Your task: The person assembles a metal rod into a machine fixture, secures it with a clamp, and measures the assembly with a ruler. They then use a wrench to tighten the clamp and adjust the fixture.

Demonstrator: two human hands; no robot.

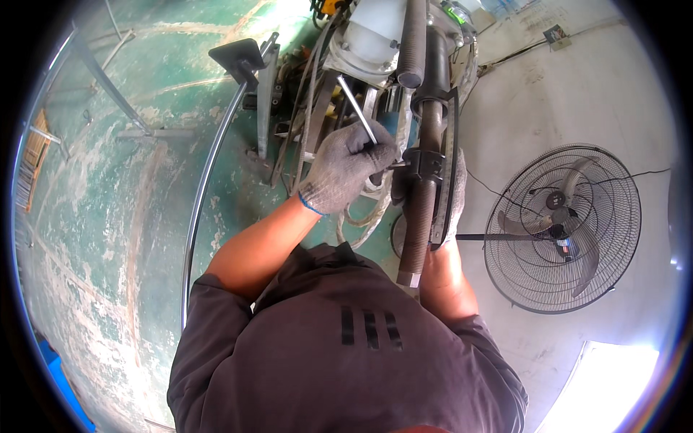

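Note:
My left hand (350,160), in a grey knitted glove, is closed around a thin silver rod that looks like a hex key (356,108). Its long arm points up and away. A short end meets the dark clamp collar (426,164) on a thick threaded shaft (419,227). From the right side my gloved right hand (458,195) wraps beneath the shaft, and most of its fingers are hidden. Beside the shaft runs a long flat dark bar (449,166) with a slot, passing in front of that hand.
A second threaded rod (411,50) and a white housing (374,36) belong to the machine ahead. Hoses hang at its left. A bent chrome tube (209,169) stands left of my arm, near a black plate (236,56). A caged fan (563,227) is at the right.

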